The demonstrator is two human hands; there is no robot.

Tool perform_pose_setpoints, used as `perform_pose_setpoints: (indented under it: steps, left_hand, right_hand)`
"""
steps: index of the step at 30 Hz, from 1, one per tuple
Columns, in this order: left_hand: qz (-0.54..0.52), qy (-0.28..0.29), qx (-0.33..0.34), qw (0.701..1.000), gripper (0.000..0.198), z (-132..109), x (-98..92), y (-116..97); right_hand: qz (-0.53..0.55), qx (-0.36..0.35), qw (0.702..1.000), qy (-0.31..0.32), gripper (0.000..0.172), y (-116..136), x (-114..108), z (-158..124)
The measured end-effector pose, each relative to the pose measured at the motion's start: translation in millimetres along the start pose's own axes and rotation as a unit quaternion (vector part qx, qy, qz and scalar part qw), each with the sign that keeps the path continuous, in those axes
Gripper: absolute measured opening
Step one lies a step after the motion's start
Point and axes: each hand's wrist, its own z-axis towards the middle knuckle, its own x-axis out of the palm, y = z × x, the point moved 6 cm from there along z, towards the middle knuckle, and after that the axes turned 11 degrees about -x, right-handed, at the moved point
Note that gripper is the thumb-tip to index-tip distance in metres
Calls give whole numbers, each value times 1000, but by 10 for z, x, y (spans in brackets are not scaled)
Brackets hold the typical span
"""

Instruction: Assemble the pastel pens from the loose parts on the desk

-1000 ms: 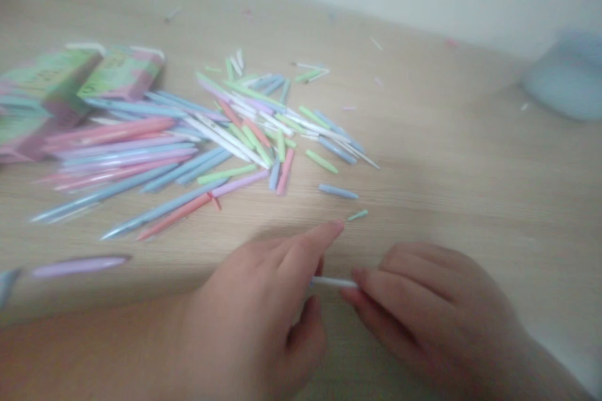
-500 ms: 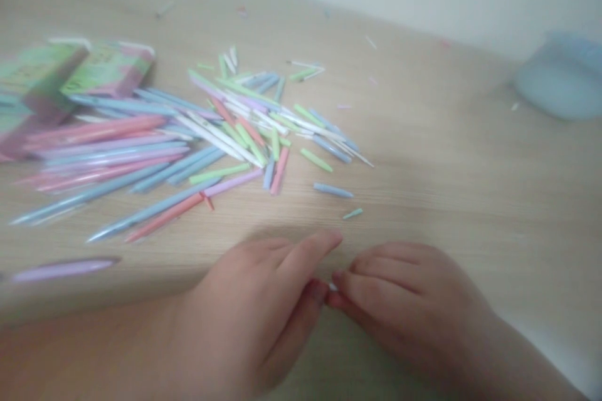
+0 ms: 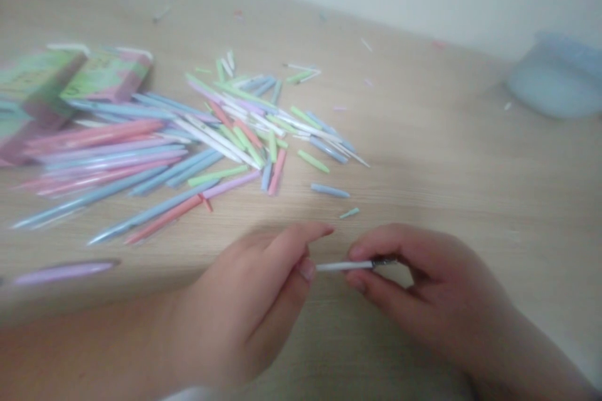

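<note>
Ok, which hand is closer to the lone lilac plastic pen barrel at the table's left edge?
Left. The left hand is right of the lilac plastic pen barrel; the right hand is farther right, holding the far end of the thin white refill.

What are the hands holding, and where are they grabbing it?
A thin white stick, maybe a pen refill. The left hand pinches one end; the right hand pinches the other, darker end.

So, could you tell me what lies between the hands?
Head view: a thin white stick bridges the gap, pinched by left hand and right hand.
</note>
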Motion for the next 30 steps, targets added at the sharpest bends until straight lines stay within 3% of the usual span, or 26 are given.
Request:
perform_pose_setpoints:
  steps: [6, 10, 12, 16, 17, 20, 23, 28, 30]
  left_hand:
    - [3, -1, -7, 1000, 43, -11, 3, -6]
    - [2, 24, 17, 1000, 25, 21, 20, -62]
    - [-1, 47, 16, 999, 14, 40, 43, -77]
    - [-4, 49, 30, 998, 18, 49, 51, -114]
    - [-7, 42, 35, 998, 18, 46, 45, -120]
    - [-13, 27, 34, 999, 16, 42, 29, -116]
    - [-8, 22, 23, 999, 15, 40, 29, -93]
    - [-2, 4, 18, 1000, 15, 25, 39, -68]
    - [-2, -2, 20, 1000, 20, 17, 45, -66]
  right_hand:
    - [-10, -30, 999, -14, 5, 39, -21, 12]
    - [11, -55, 998, -9, 5, 68, 19, 14]
    - [16, -63, 998, 5, 4, 71, 60, 19]
    - [35, -60, 995, 74, 3, 42, 163, 25]
    - [44, -50, 994, 82, 5, 20, 166, 22]
    - [48, -24, 996, 76, 40, -75, 108, 4]
    - [2, -36, 997, 62, 55, -164, 39, 2]
    - [-164, -70, 984, -10, 39, -345, 27, 102]
    - [-211, -68, 975, -32, 42, -446, 82, 169]
